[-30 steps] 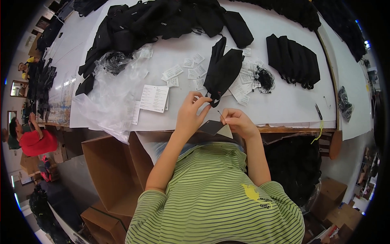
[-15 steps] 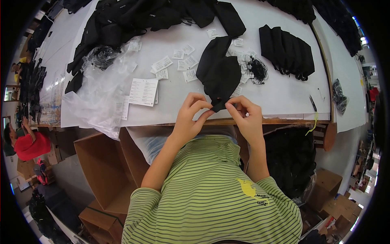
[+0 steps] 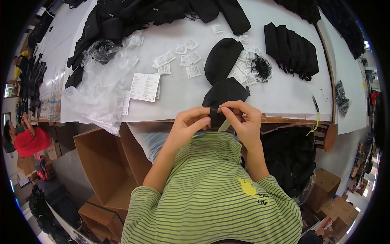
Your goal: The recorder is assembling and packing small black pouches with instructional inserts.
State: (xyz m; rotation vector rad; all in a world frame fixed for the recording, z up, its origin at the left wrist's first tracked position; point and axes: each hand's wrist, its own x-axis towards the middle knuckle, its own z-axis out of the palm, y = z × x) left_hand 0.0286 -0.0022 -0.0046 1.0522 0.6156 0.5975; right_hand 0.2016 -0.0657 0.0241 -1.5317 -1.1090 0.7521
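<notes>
At the table's near edge I hold a black fabric piece (image 3: 226, 94), folded into two rounded lobes with a narrow waist between them. My left hand (image 3: 190, 123) has its index finger against a small black loop at the near end, with the thumb curled below. My right hand (image 3: 245, 118) pinches the same end from the other side; what lies between its fingertips is too small to make out. A pale strip (image 3: 224, 125) hangs below the fabric, by my shirt. Just beyond are a bundle of thin black cords (image 3: 261, 68) and small white printed labels (image 3: 191, 59).
A stack of black fabric pieces (image 3: 290, 51) lies to the right, more black items (image 3: 134, 16) along the back. Clear plastic bags (image 3: 99, 87) and white cards (image 3: 144, 86) sit left. Thread snips (image 3: 315, 104) rest near the right edge. Cardboard boxes (image 3: 105, 166) stand below.
The black piece has come nearer and its near end now reaches past the table edge. A pale strip has come into sight under it. Both hands stay at that end.
</notes>
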